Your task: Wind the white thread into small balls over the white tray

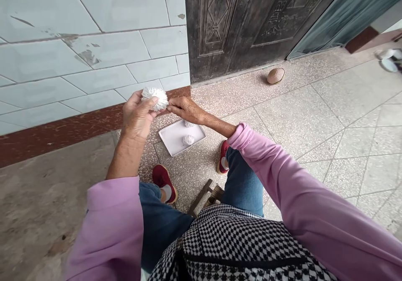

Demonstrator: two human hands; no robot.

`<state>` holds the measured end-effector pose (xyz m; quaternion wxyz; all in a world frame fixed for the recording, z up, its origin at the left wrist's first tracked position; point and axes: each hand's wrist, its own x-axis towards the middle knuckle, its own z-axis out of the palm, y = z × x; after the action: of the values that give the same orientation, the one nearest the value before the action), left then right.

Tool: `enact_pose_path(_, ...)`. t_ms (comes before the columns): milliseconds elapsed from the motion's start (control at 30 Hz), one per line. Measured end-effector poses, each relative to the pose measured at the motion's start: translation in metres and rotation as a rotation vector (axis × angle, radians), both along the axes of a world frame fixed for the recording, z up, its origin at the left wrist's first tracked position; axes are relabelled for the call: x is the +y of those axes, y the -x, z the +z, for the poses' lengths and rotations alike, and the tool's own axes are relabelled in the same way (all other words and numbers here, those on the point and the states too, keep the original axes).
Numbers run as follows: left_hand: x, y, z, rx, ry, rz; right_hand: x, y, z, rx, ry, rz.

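One fluffy white ball (155, 98) sits left of centre in the upper half of the frame, raised above the floor (279, 109); the left hand (137, 115) holds it from the left, thumb pressed on its front, the other fingers curled behind and beneath; the right hand (189, 110) is at its lower right edge, thumb and forefinger drawn together there; whether they pinch a strand is too small to tell. Below the hands, near the middle of the frame, lies a pale tray (171, 140) with a crinkled ball (188, 140) inside and a second ball (189, 124) partly hidden by the right hand; a dark door (241, 25) fills the upper middle, a tiled wall (119, 4) the upper left. For neat work, the left grip would best be light, since the strands look easy to crush; the right fingertips should touch only a few outer strands at once; turning the ball with the left thumb seems easier than reaching round it.
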<state>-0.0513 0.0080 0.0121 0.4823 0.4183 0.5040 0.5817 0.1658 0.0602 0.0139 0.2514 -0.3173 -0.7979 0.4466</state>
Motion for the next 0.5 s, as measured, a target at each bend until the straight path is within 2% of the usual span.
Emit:
enact_pose_path(167,0.008,0.007,-0.013,0.095,-0.046,0.148,-0.014,0.001,0.009,-0.030,0.055,0.076)
enact_pose_path(300,0.011,0.000,-0.021,0.230,-0.126,0.231,-0.011,0.000,0.010,0.031,0.101,0.078)
enact_pose_path(400,0.007,-0.005,-0.023,0.237,-0.112,0.178,-0.002,-0.003,0.009,0.155,0.096,0.040)
enact_pose_path(500,-0.001,-0.009,-0.021,0.137,-0.065,0.044,0.006,-0.008,0.009,0.225,0.089,-0.005)
